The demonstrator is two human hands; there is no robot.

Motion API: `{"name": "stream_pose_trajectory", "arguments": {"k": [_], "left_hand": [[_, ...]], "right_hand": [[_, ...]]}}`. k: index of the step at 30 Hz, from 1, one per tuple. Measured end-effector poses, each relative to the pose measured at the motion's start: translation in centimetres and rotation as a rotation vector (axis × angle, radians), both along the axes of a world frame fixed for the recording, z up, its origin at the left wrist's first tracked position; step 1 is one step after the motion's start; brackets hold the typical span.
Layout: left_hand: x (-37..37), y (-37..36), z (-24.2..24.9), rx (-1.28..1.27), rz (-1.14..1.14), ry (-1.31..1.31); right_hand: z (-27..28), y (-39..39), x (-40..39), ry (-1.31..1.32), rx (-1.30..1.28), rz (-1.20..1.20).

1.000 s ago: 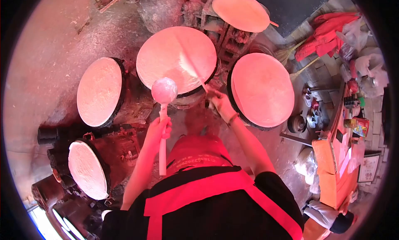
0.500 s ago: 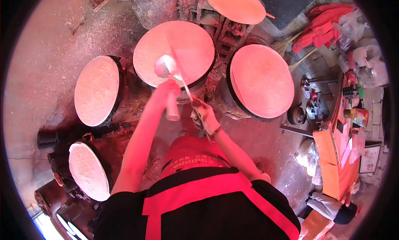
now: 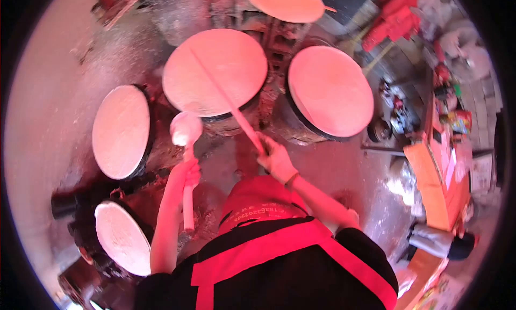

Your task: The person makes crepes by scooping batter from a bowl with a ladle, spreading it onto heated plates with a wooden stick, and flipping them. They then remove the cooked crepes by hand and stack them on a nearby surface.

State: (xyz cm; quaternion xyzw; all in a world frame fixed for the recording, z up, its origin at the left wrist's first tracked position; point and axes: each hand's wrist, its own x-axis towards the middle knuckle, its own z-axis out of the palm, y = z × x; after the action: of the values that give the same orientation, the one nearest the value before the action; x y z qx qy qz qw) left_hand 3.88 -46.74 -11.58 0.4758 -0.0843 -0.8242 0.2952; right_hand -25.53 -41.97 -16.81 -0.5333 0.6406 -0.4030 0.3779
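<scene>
My left hand (image 3: 184,173) is wrapped round the pale handle of a ladle (image 3: 186,128). The bowl of the ladle, whitish inside, is just off the near-left edge of the middle griddle. In my right hand (image 3: 277,160) is a long, thin, flat stick (image 3: 219,89) like a spreading spatula. It reaches forward across the middle griddle, over a broad round pancake (image 3: 239,60) that covers the surface. Right of it, another pancake (image 3: 330,92) lies on a dark-rimmed griddle. A third pancake (image 3: 121,131) covers the griddle on the left.
A further pancake (image 3: 123,239) is on a griddle at lower left, and an orange-lit round (image 3: 286,4) at the top. On the right stand an orange-covered table (image 3: 430,184) and a low frame with shoes (image 3: 399,116). A person (image 3: 438,241) is at lower right.
The ladle has moved off the middle griddle, back and left, with my left hand. My right hand has shifted slightly right and down, and the stick now slants further left across the pancake.
</scene>
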Motion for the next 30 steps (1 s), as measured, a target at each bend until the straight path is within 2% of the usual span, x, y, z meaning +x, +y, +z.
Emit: {"name": "stream_pose_trajectory", "arguments": {"k": [2,3,4,5,7,10,13,14,17,19,20,22,23,25,26,27,28,29,30], "left_hand": [[0.1,1.8,-0.6,-0.032,0.004,-0.061],[0.0,2.7,-0.3,-0.061,0.019,-0.120],[-0.2,3.3,-0.1,-0.052,0.015,-0.145],[-0.4,3.6,0.1,-0.049,0.016,-0.172],[-1.1,3.8,0.7,-0.013,0.049,-0.157],[-3.4,3.9,1.8,0.115,0.177,0.039],[-7.1,3.4,2.8,0.170,0.285,0.213],[-8.4,3.2,2.8,0.158,0.300,0.239],[-12.9,2.4,4.6,0.240,0.421,0.289],[-14.8,1.9,4.7,0.206,0.417,0.314],[-15.7,1.7,4.8,0.191,0.417,0.326],[-17.7,1.2,5.7,0.189,0.444,0.366],[-18.6,1.0,6.3,0.187,0.460,0.386],[-20.1,0.3,7.5,0.183,0.469,0.326],[-20.6,-0.3,8.1,0.176,0.480,0.296],[-21.2,-0.9,8.8,0.168,0.490,0.304],[-21.8,-1.5,9.4,0.158,0.505,0.314],[-22.2,-2.1,9.8,0.146,0.521,0.325],[-22.3,-2.9,10.0,0.121,0.523,0.310]], "right_hand": [[1.1,-2.0,-3.6,0.369,0.139,-0.096],[1.5,-2.9,-5.4,0.605,-0.033,-0.133],[0.7,-4.3,-7.5,0.670,-0.110,-0.140],[2.4,-5.1,-8.9,0.789,-0.057,-0.151],[2.1,-6.4,-11.5,0.929,-0.090,-0.163],[-0.3,-9.0,-14.6,0.935,0.014,-0.170],[-1.3,-9.8,-18.0,0.953,-0.050,-0.075],[0.7,-10.1,-18.9,0.908,0.021,-0.010],[5.7,-12.0,-23.4,0.567,0.245,-0.020],[12.6,-14.2,-27.1,0.478,0.390,0.056],[15.4,-14.9,-28.9,0.305,0.298,0.082],[19.5,-18.4,-32.1,0.236,0.265,0.153],[20.3,-21.4,-33.8,0.338,0.322,0.201],[19.7,-25.9,-37.1,-0.333,0.115,0.354],[20.2,-29.5,-39.1,-0.137,-0.016,0.494],[21.9,-31.6,-39.7,-0.130,-0.078,0.542],[23.6,-33.8,-40.2,-0.124,-0.142,0.589],[25.3,-35.4,-39.9,-0.306,-0.122,0.545],[25.6,-37.6,-40.8,-0.298,-0.225,0.484]]}}
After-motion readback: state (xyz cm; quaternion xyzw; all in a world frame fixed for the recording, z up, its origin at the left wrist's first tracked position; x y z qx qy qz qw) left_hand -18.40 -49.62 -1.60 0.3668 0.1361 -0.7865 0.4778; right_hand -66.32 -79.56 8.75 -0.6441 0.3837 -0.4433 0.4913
